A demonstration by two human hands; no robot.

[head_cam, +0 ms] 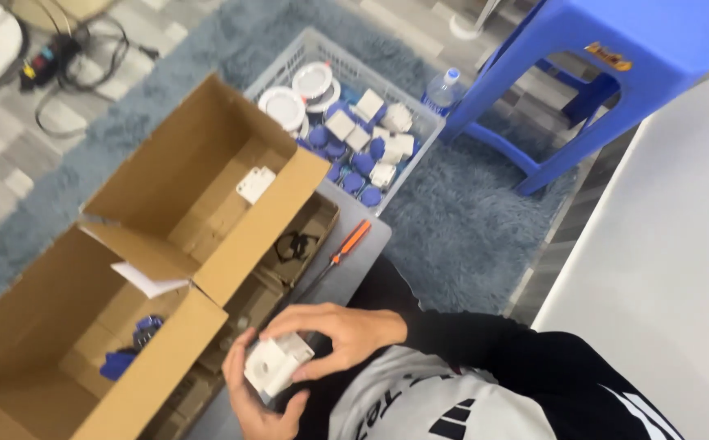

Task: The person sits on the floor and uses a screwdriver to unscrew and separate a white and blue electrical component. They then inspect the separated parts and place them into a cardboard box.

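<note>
Both my hands hold one small white plastic block with a round hole in its face, low in the view above my lap. My right hand covers its top and right side with curled fingers. My left hand cups it from below and the left. An orange-handled screwdriver lies on a grey board just beyond my hands. To the left stand two open cardboard boxes: the far box holds a white part, the near box holds blue parts.
A grey plastic crate on the blue-grey rug holds white round fittings, white blocks and blue caps. A water bottle stands beside it. A blue plastic stool is at the upper right, a white surface at the right, cables at the upper left.
</note>
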